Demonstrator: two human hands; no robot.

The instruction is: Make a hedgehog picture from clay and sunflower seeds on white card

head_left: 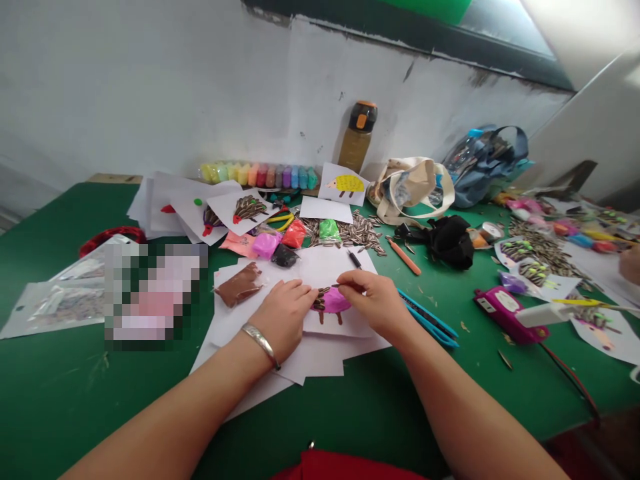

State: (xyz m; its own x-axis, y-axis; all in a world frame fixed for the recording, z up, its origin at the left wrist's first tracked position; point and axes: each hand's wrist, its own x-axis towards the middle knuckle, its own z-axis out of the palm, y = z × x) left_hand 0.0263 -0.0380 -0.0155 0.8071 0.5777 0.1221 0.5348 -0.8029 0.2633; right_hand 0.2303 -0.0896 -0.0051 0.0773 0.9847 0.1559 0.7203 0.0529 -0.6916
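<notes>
The left hand [283, 320] lies open on the paper [325, 267], its palm down and its fingers extended, with the fingertips at the left end of the pink clay [338, 301]. It grips nothing that I can see. A bracelet [261, 345] is around the left wrist. The right hand [377, 303] is closed in a pinch, and a small dark seed [335, 285] shows at its fingertips, just above the upper edge of the pink clay.

The pink clay is flat on the paper, between the two hands. Striped seeds [321, 299] sit on its left part, and two brown legs [340, 319] are under it. The paper rests over other white sheets [320, 365] on the green surface [370, 407].

To the left of the paper there is a bag of brown clay [241, 284]. A black pen [355, 259] lies near the right hand, on its far side. Behind the paper are small clay packets, red [294, 235], green [329, 230] and black [285, 256], beside a loose heap of seeds [364, 233]. Blue tweezers [430, 320] lie to the right of the right hand.
</notes>
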